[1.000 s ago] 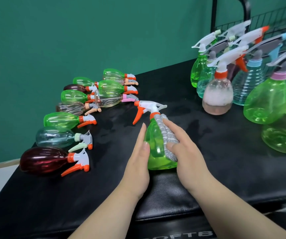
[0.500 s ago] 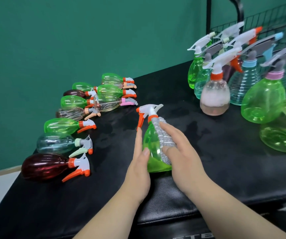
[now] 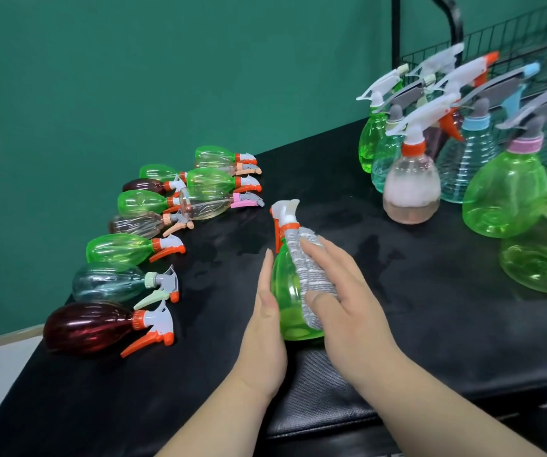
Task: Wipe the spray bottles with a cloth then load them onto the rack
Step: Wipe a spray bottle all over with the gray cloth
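Note:
A green spray bottle (image 3: 287, 291) with a white and orange trigger head stands on the black table (image 3: 430, 311) in the middle of the view. My left hand (image 3: 265, 334) lies flat against its left side, fingers straight. My right hand (image 3: 351, 308) holds a grey striped cloth (image 3: 311, 275) against the bottle's right side and neck, thumb and fingers over the cloth. The black wire rack (image 3: 512, 34) rises at the back right.
Several bottles lie on their sides in a row at the left, from a dark red one (image 3: 87, 328) back to green ones (image 3: 216, 183). Several upright bottles crowd the right, among them a pinkish one (image 3: 410, 189) and a big green one (image 3: 506, 192).
The bottle has turned between my hands, so its trigger head swung from pointing left to pointing away. The cloth has slid up towards the neck.

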